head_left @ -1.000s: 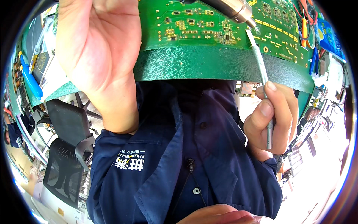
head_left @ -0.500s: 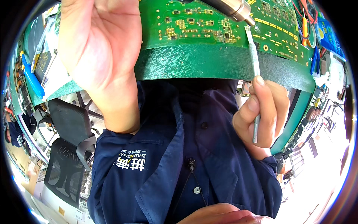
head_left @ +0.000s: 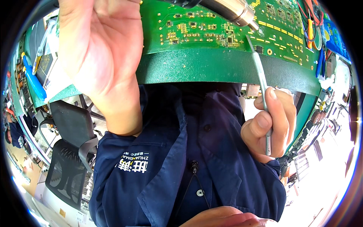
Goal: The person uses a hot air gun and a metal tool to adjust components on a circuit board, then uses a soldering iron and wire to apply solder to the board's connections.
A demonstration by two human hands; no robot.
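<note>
My right hand [head_left: 273, 123] grips a slim metal scraper [head_left: 261, 81] like a pencil, thumb and fingers closed around its shaft. The tool's narrow flat tip is at a green circuit board [head_left: 196, 30], close to a small black chip [head_left: 259, 49]. Just above that tip, the silver nozzle of a hot-air gun [head_left: 236, 10] points down toward the board. My left hand [head_left: 104, 49] is raised at the left, palm in view, in line with the gun's dark body. Its fingers run past the upper edge, so the grip itself is hidden.
Beneath the board lies a green mat [head_left: 181, 68] along the table edge. A blue-handled tool [head_left: 33, 81] rests at the left. Coloured leads and blue-handled pliers [head_left: 320, 66] lie at the right. Behind on the left stands a black mesh chair [head_left: 68, 166].
My right hand and the scraper have moved slightly right and down. The scraper's tip now sits lower, a little farther from the nozzle, which has dropped slightly. The black chip now shows beside the tool.
</note>
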